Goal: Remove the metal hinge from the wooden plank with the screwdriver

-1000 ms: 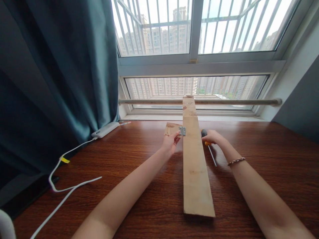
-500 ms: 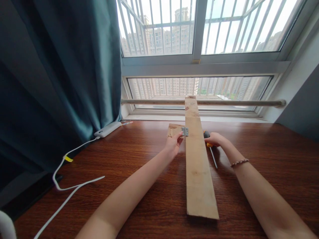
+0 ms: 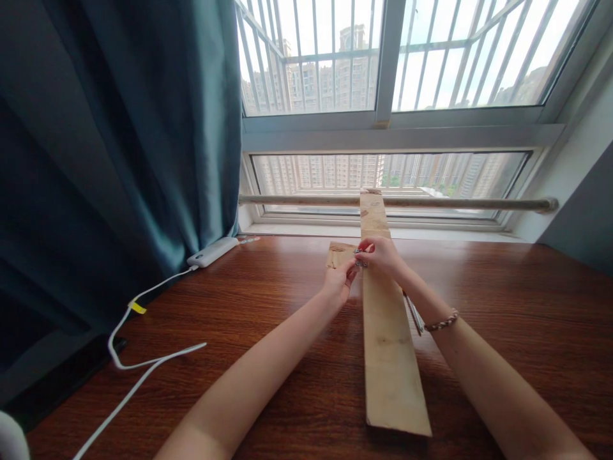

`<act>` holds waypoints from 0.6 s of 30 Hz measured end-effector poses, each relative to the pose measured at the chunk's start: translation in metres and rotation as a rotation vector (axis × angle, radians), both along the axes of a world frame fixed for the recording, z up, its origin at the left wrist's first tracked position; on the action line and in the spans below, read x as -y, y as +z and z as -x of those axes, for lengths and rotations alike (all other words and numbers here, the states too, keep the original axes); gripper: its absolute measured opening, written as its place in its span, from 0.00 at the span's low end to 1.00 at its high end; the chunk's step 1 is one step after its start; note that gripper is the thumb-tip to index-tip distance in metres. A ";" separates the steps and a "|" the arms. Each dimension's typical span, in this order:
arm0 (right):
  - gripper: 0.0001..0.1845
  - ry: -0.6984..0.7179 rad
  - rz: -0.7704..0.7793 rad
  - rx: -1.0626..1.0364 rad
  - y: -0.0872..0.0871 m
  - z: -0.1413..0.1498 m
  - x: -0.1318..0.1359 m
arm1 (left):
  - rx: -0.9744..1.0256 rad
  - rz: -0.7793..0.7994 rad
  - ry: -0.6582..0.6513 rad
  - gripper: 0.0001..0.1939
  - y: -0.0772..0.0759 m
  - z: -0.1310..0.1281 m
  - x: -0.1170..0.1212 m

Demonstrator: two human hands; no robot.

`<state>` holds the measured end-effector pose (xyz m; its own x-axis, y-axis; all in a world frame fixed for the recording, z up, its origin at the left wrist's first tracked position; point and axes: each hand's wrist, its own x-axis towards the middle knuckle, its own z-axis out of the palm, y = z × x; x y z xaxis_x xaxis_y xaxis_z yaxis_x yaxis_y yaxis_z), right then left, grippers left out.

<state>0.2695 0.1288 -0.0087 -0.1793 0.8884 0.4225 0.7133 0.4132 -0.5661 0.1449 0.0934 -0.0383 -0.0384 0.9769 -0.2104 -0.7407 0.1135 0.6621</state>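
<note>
A long pale wooden board (image 3: 393, 358) lies lengthwise on the desk, its far end reaching the window rail. Beside its left edge is a small wooden piece (image 3: 337, 254), with a metal hinge (image 3: 360, 260) bridging the two. My left hand (image 3: 341, 281) pinches the small piece at the hinge, thumb on top. My right hand (image 3: 382, 254) reaches over the long board, fingertips closed together at the hinge; whatever they pinch is too small to make out. A screwdriver (image 3: 414, 314) rests right of the board, its handle hidden by my right arm.
The brown wood-grain desk (image 3: 268, 306) runs up to the window. A white power strip (image 3: 213, 252) with a white cable (image 3: 138, 364) lies at left, beside a dark blue curtain (image 3: 191, 128). A horizontal rail (image 3: 454, 204) crosses before the window.
My right hand has let go of the screwdriver on the right and moved left over the long board to the hinge. My left hand keeps its grip. The view has shifted slightly.
</note>
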 end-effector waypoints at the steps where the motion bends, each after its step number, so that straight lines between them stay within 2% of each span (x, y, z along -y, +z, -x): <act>1: 0.08 -0.001 0.002 -0.006 -0.005 0.002 -0.003 | 0.004 0.000 0.001 0.11 0.000 0.000 0.000; 4: 0.08 -0.012 -0.050 -0.024 -0.014 0.000 -0.006 | 0.006 0.010 -0.003 0.11 0.001 0.000 0.001; 7: 0.07 -0.033 -0.147 -0.002 -0.014 0.000 0.000 | 0.017 0.005 -0.012 0.10 0.001 0.000 0.000; 11: 0.07 -0.034 -0.238 0.163 -0.010 0.007 0.009 | -0.001 0.035 -0.033 0.08 -0.002 0.001 -0.003; 18: 0.07 -0.152 -0.225 0.398 -0.009 0.013 0.012 | -0.053 0.050 0.007 0.08 -0.004 0.000 -0.008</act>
<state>0.2567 0.1166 -0.0178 -0.2411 0.8113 0.5326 0.9182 0.3684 -0.1456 0.1452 0.1017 -0.0423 -0.0574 0.9648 -0.2565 -0.7056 0.1425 0.6942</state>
